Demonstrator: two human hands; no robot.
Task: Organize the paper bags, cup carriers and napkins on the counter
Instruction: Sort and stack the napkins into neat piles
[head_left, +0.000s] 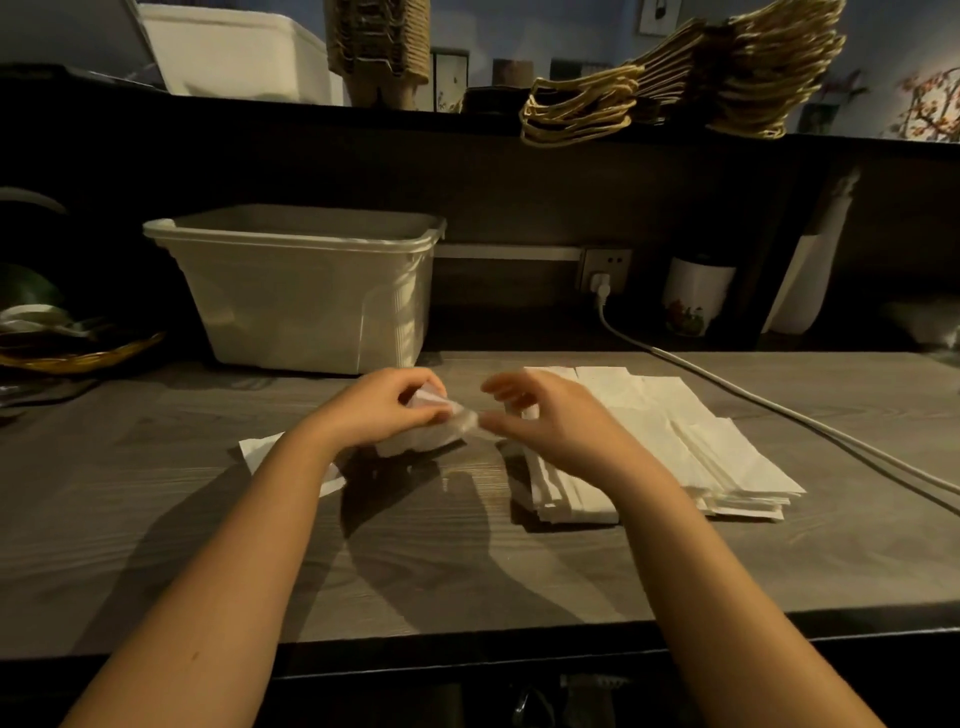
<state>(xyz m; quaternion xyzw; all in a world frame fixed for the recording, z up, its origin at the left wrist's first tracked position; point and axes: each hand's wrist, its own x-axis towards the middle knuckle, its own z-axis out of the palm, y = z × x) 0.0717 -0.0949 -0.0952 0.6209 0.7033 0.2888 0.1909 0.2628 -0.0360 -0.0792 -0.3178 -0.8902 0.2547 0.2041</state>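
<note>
1. A pale plastic bin (306, 291) stands on my tabletop (415, 545), centre left of the frame.
2. To its right, a wall socket (605, 267) holds a plug, and the white cable (779, 410) trails off to the right edge.
3. A flowered white pot (696, 296) stands centre right.
4. A white tub (239, 52) sits on the shelf, upper left.

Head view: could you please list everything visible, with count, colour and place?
counter: one, grey wood-grain, foreground
bin: one, whitish plastic, counter back left
napkin piles: overlapping, white, counter right
loose napkin: one, white, under left forearm
cable: one, white, wall socket to counter right
cup: one, white floral, back right
paper bags: stacked, brown, upper shelf right
cup carriers: one stack, brown, upper shelf centre
hands: two; left hand grips held napkin, right hand open beside it
</note>
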